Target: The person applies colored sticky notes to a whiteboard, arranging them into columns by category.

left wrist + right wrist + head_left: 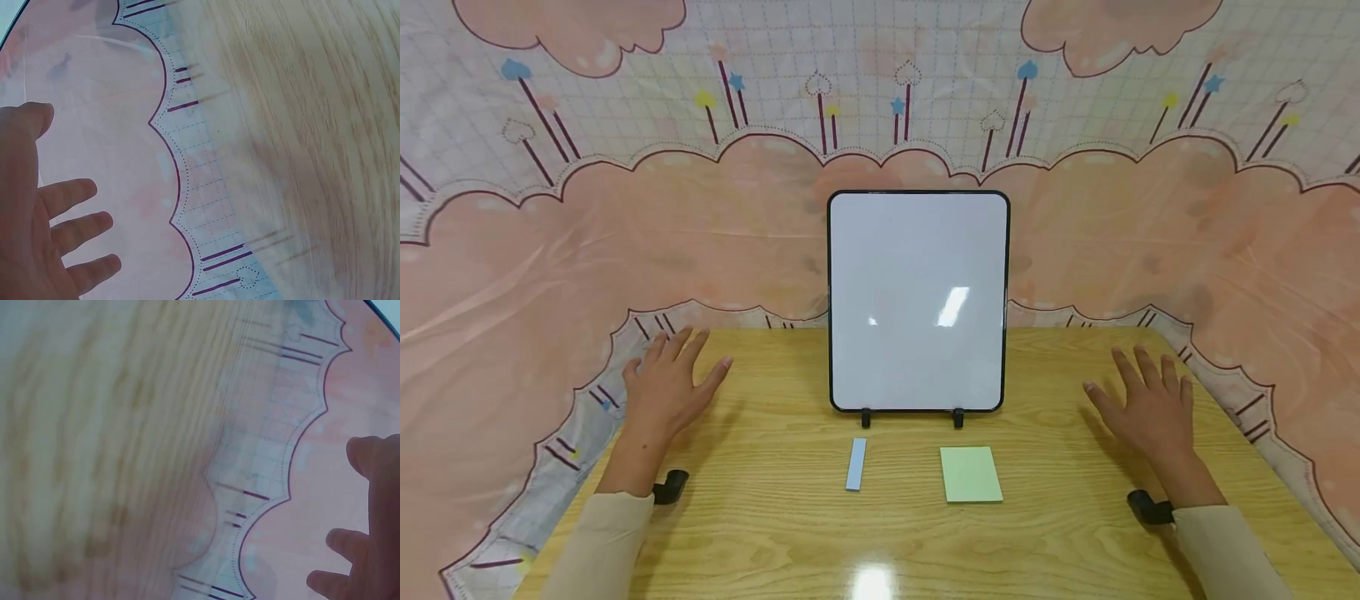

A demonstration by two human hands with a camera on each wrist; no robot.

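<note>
On the left side of the table, my left hand [668,390] is held palm down with fingers spread, holding nothing. My right hand [1150,412] mirrors it at the right side, fingers apart and nothing in them. Between the hands stands a white board [917,300] with a black frame, upright on two small black feet. In front of it lie a narrow light-blue strip [856,464], nearer the left hand, and a pale green square pad of sticky notes [972,475], nearer the right. Both wrist views show spread fingers, of the left hand [31,219] and right hand [369,519].
The wood-grain table [760,533] reaches back to a pink cloud-patterned cloth [715,233] that hangs behind and along both sides. A black wrist camera [672,487] sits at the left wrist and another black camera [1148,507] at the right.
</note>
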